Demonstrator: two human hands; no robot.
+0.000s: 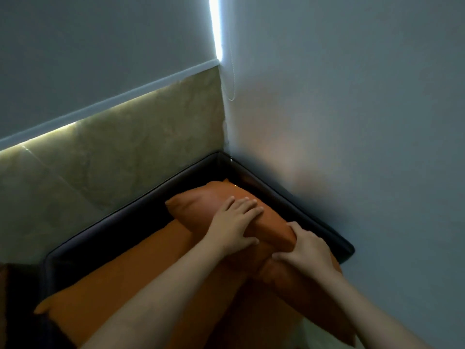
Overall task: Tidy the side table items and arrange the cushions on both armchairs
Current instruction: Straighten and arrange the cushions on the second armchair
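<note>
- Just below centre of the frame, small orange cushion (201, 205) tucked into the back corner of the dark armchair (302, 217)
- On top of it, left hand (234, 222) laid flat, fingers straight and spread
- Right of centre, right hand (307, 250) gripping the near end of that cushion, thumb and fingers curled round it
- Lower left, larger orange cushion (105, 285) lying on the seat, partly hidden by the left forearm
- At left behind the chair, beige stone panel (125, 147); at right, grey wall (352, 96)
- Upper centre, thin cord (232, 79) hanging in the corner beside a bright strip of light (217, 26)
</note>
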